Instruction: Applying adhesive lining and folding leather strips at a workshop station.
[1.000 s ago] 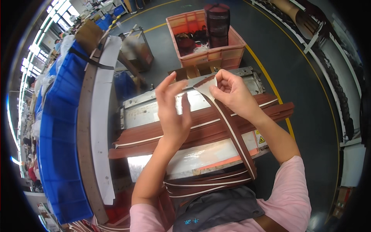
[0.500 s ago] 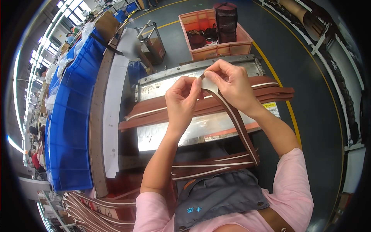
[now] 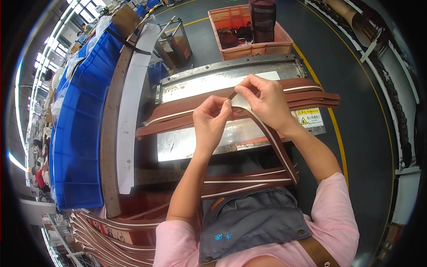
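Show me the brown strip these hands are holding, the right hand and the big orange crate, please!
Brown strip [image 3: 280,149]: head view, on its hanging stretch.
Right hand [image 3: 267,99]: head view, on its middle.
Orange crate [image 3: 250,51]: head view, on its near wall.

brown strip [image 3: 275,143] partly hidden by my hands [image 3: 263,99], stacked strips [image 3: 174,111] covered mid-length behind them, dark roll [image 3: 263,22] at one o'clock cut off above, striped bands [image 3: 104,247] at seven cut off below, people [image 3: 81,37] at ten too small to tell

Bright glare on metal plate [image 3: 180,144], dark fisheye rim
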Tool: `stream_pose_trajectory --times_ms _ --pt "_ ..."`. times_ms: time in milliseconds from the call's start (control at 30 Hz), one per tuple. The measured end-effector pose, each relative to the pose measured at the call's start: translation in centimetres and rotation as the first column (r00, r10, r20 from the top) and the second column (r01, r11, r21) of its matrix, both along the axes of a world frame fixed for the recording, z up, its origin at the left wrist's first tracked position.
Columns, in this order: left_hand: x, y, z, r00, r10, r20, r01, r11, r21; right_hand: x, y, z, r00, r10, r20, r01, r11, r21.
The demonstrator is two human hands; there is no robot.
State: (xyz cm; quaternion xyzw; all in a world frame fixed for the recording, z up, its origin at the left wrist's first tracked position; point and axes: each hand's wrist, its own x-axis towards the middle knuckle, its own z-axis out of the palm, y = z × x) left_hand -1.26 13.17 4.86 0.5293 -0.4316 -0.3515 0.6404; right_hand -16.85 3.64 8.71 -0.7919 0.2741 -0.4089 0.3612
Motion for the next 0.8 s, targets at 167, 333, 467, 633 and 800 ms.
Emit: stream_pose_trajectory --times_ms 167,333,467,633,800 --pt "0.7 1.4 0.3 0.989 -0.022 -0.149 0.021 1.0 -0.006 -0.3 -0.5 -0.1 0.999 0.029 0.045 -0.031 0.999 0.042" --pt "0.2 1.5 0.8 0.987 -0.122 -0.106 0.122 0.993 -0.005 -0.2 0.4 -0.1 0.992 0.125 0.02 -0.127 0.986 0.111" --pt "-1.0 1.9 -0.4 0.988 0.046 0.147 -0.04 0.998 -0.043 -0.5 0.7 -1.3 0.994 0.105 -0.006 -0.104 0.994 0.021" --pt "-2.2 2.8 0.1 0.948 0.112 0.298 -0.113 0.994 -0.014 -0.8 2.0 -2.0 0.999 0.009 0.042 -0.012 0.998 0.054" --pt "-1.1 8.0 0.5 0.957 0.202 0.209 -0.19 0.979 -0.08 -4.6 6.2 -1.7 0.86 0.49 0.144 -0.419 0.514 0.748"
